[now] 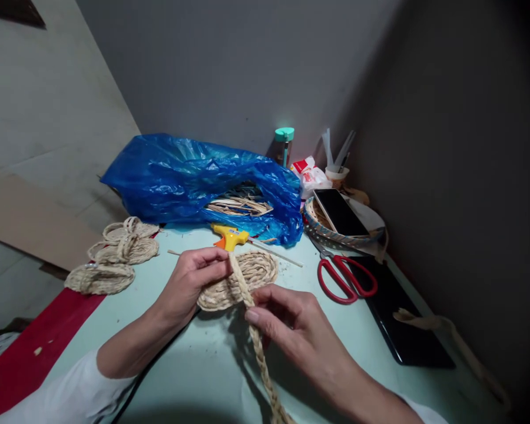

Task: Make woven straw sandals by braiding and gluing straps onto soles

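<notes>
Straw braid is pinched at frame centre, near its top by the left hand and lower by the right hand, apparently to be kept straight across the coiled pad; just above, the glue gun is placed, presumably for easy reach.

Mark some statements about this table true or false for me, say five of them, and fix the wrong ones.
1. The right hand pinches the braid. True.
2. The scissors have blue handles. False: the scissors have red handles.
3. The glue gun is yellow. True.
4. The blue plastic bag is closed all round. False: the blue plastic bag has an opening, with dry strands showing.
5. The phone lies under the round basket. False: the phone lies on top.
</notes>
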Tool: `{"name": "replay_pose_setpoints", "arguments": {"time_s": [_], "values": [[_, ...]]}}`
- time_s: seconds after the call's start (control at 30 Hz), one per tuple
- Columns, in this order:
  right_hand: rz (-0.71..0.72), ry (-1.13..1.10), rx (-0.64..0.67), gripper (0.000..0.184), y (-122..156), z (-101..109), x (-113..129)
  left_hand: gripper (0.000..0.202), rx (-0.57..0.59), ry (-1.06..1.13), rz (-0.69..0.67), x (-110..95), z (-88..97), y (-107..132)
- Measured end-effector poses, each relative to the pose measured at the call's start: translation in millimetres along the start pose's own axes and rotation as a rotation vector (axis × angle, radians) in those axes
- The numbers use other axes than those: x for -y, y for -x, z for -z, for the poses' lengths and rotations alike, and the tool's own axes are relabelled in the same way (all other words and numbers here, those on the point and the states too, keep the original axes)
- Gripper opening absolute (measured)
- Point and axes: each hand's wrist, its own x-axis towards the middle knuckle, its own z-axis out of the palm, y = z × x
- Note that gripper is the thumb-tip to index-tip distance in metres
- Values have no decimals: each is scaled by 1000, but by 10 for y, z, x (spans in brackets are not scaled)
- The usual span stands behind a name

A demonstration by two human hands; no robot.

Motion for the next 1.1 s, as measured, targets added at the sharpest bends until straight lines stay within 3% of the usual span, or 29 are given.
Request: {"name": "replay_pose_setpoints", "arguments": {"time_s": [0.1,0.17,0.23,0.4,0.57,0.7,1.1], "values": [[-4,32,-106,41,8,67,47,18,12,-7,14,-1,10,25],[1,56,-253,37,-9,118,45,20,21,-10,17,-7,3,43],[11,98,-308,31,-30,156,24,20,41,-16,16,-9,-12,64],[71,136,-149,25,-34,168,7,19,47,-100,-52,0,-50,121],[113,170,-194,23,-4,135,50,16,-67,-226,-197,-14,-99,183],[104,166,-198,24,-4,108,32,8,-106,-209,-310,16,-113,186],[-44,-15,-297,34,-85,106,-78,8,-76,-28,-170,-39,-102,187]]}}
